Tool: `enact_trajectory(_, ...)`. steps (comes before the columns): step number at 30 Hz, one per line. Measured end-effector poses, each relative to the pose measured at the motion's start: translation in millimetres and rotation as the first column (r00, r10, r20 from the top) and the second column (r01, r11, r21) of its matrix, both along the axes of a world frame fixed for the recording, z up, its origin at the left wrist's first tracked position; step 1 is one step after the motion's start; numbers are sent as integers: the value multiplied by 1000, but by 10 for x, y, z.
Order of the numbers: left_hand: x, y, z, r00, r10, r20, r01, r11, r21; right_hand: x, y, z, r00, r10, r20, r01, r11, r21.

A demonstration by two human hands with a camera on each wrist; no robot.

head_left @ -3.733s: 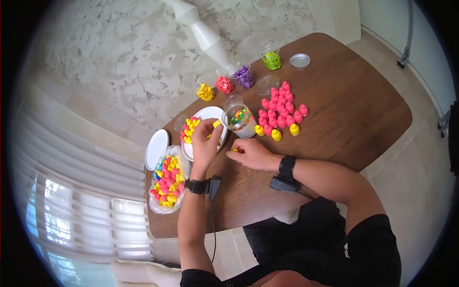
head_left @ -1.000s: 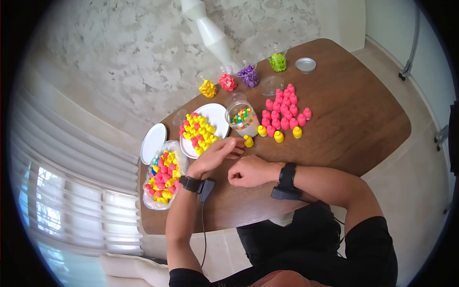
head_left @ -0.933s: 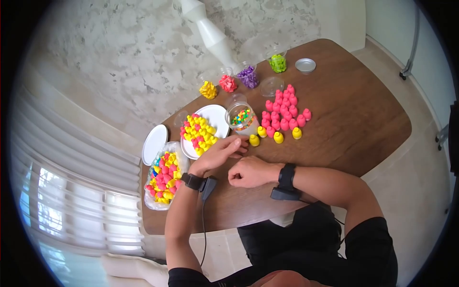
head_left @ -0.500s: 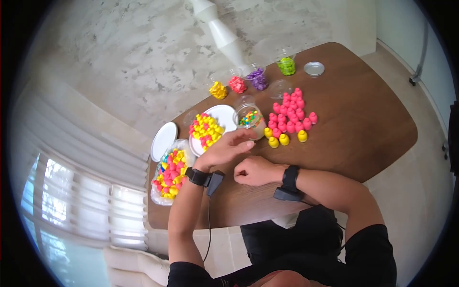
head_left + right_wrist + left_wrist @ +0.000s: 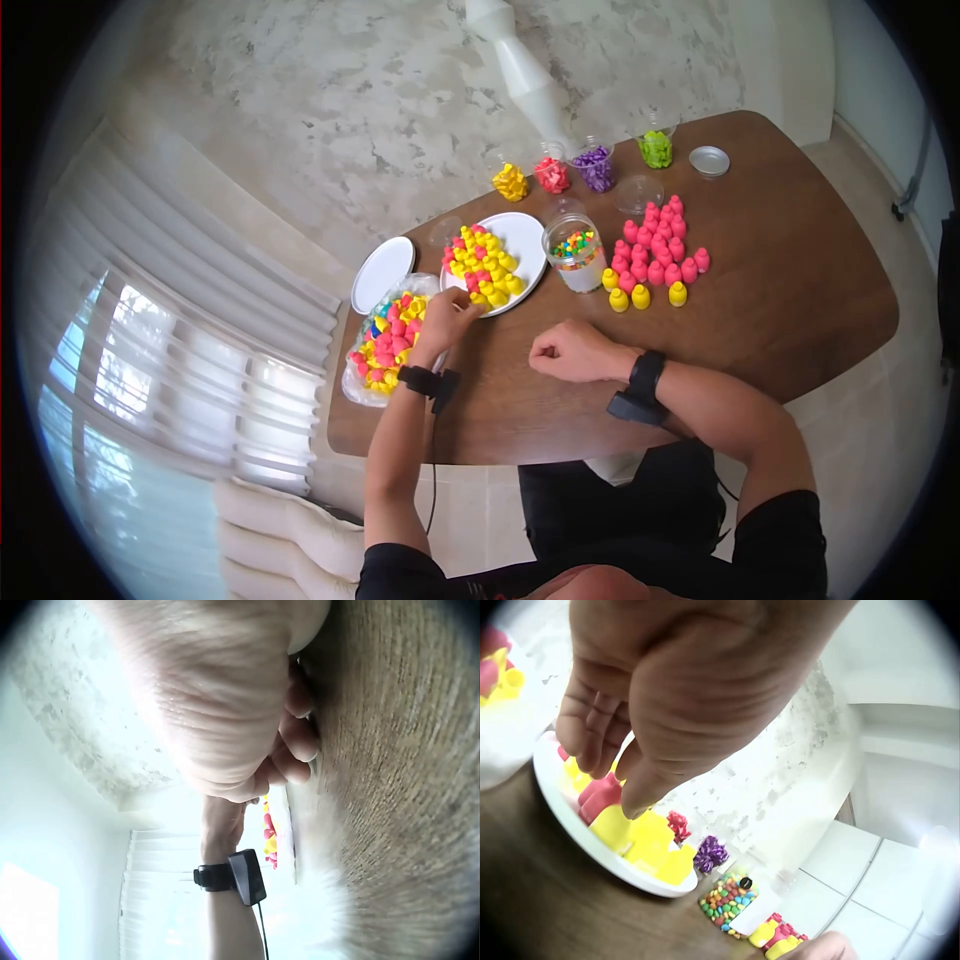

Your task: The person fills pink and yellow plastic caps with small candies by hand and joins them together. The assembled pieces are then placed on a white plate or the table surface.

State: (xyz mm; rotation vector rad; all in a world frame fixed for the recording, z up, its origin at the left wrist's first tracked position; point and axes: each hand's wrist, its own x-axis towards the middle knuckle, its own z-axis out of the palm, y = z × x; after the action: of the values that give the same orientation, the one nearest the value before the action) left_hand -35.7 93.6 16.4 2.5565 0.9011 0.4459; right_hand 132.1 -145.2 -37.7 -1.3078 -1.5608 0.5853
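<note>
My left hand (image 5: pixel 447 322) reaches over the near edge of the white plate (image 5: pixel 527 240), fingers pointing down. In the left wrist view its thumb and fingers hang around a pink bottle-shaped piece (image 5: pixel 600 799), close to the yellow pieces (image 5: pixel 641 836); they are not clearly closed on it. My right hand (image 5: pixel 575 350) rests on the wooden table (image 5: pixel 490 400), fingers loosely curled and nothing visible in them. To the right, pink bottle-shaped pieces (image 5: pixel 656 272) stand upright in a group, with several yellow ones (image 5: pixel 641 296) along the near side.
A clear jar of coloured candies (image 5: pixel 580 265) stands between plate and group. Left of the plate lie a plastic bag of mixed pieces (image 5: pixel 385 350) and a white lid (image 5: pixel 383 275). Clear cups of yellow (image 5: pixel 510 182), red, purple (image 5: pixel 594 170) and green bits line the far edge.
My left hand placed a yellow piece on the table and slid it right into the yellow row. It has since moved back left to the plate. The right hand stays put; the view shifted.
</note>
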Motion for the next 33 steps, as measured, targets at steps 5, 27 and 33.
enact_trajectory(5,48,-56,-118,998,60,35,-62,997,51,3,-14,41,1000,7,-31,-9,999,-45)
enact_trajectory(27,390,-1014,-146,881,-378,285,457,839,-296,61,104,-21,870,-343,-355,322,939,-119)
enact_trajectory(33,287,-882,-378,889,-262,375,438,721,-537,24,148,-15,860,-286,-423,225,956,-189)
